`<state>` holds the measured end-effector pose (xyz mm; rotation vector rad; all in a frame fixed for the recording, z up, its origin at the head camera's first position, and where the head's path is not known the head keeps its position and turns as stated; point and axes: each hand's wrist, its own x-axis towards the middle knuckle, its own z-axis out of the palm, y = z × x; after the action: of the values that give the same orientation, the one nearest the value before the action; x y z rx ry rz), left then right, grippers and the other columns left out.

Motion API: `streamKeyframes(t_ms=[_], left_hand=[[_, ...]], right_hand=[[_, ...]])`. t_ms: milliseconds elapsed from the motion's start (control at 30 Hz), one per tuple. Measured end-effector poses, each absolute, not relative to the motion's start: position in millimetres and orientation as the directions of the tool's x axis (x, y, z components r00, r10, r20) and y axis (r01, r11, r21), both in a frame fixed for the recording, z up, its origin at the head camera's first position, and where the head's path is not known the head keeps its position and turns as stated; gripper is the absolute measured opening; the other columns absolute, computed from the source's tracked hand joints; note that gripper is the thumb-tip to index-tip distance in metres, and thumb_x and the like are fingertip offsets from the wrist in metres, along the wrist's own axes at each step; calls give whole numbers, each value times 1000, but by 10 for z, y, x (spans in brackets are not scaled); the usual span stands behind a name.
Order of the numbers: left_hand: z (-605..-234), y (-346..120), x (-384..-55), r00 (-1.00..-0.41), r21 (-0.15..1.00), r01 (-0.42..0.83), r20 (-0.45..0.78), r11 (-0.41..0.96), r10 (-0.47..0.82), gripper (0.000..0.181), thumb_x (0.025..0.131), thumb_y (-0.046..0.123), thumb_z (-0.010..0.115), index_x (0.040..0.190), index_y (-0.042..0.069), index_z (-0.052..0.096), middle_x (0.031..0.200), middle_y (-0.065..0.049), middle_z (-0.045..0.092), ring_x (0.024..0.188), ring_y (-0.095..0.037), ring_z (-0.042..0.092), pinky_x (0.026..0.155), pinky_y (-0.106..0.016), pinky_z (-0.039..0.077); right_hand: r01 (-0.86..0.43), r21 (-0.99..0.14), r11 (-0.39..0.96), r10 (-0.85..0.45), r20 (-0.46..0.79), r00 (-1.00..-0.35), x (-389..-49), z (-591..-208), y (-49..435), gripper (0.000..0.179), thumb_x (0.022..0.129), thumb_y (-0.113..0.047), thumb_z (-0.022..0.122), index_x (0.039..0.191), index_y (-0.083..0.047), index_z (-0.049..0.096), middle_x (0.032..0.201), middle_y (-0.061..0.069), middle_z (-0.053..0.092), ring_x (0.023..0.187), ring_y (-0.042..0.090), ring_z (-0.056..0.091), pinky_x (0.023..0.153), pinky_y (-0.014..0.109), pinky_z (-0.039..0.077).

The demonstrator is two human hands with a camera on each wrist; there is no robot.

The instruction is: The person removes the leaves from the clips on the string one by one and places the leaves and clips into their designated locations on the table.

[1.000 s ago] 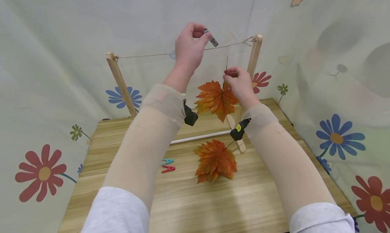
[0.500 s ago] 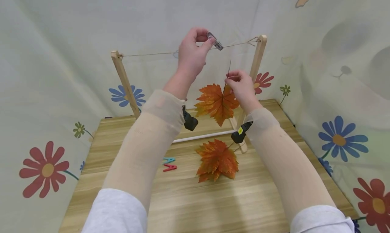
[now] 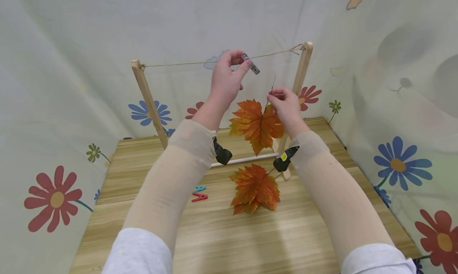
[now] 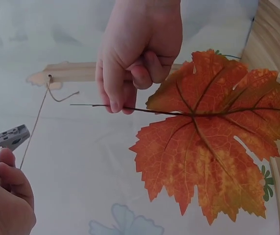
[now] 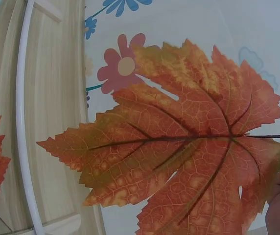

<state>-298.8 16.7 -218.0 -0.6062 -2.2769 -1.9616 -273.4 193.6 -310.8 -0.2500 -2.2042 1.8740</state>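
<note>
My left hand (image 3: 229, 77) pinches a grey clothespin (image 3: 251, 64) between thumb and fingers, just below the twine (image 3: 186, 63) in the head view. Lower and to the right, my right hand (image 3: 287, 106) pinches the thin dark stem of an orange maple leaf (image 3: 258, 125), whose blade hangs down. The stem's free end points up past the fingertips. In the left wrist view the clothespin (image 4: 11, 138) is apart from the stem. The leaf's blade (image 5: 189, 132) fills much of the right wrist view, where only a bit of the hand shows.
The twine runs between two wooden posts (image 3: 148, 99) joined low down by a white rod (image 3: 250, 159). More orange leaves (image 3: 255, 189) lie piled on the wooden table (image 3: 222, 234). A red clothespin (image 3: 199, 197) and a blue clothespin (image 3: 201, 188) lie left of them.
The left hand has lowered with the grey clothespin, from in front of the twine to just below it. The right hand has shifted slightly right and down with the leaf.
</note>
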Motion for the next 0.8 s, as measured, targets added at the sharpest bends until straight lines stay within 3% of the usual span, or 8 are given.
streamKeyframes(t_ms=[200,533,800], left_hand=[[-2268,135,-3010,-929,952,289,252,106,271,44,91,29,63,131,17,51,116,0,57,64,-19,48,55,-26,44],[-2489,63,-2972,-920,944,285,222,165,322,46,93,30,60,137,21,49,118,2,55,58,-20,45,55,-27,44],[-2715,14,-3015,-929,946,255,182,201,323,44,94,29,57,136,20,48,120,2,54,52,-22,45,50,-26,42]], right_hand=[[-22,-994,106,291,52,-955,-2736,-3161,1972,18,91,-22,63,106,-14,59,101,5,55,58,15,44,55,22,43],[21,-992,124,278,15,-961,-2676,-3270,2003,23,91,-26,63,110,-15,58,106,8,54,67,18,46,60,22,44],[10,-999,49,288,4,-958,-2680,-3382,1986,24,90,-24,65,109,-13,57,101,9,55,57,15,43,54,22,42]])
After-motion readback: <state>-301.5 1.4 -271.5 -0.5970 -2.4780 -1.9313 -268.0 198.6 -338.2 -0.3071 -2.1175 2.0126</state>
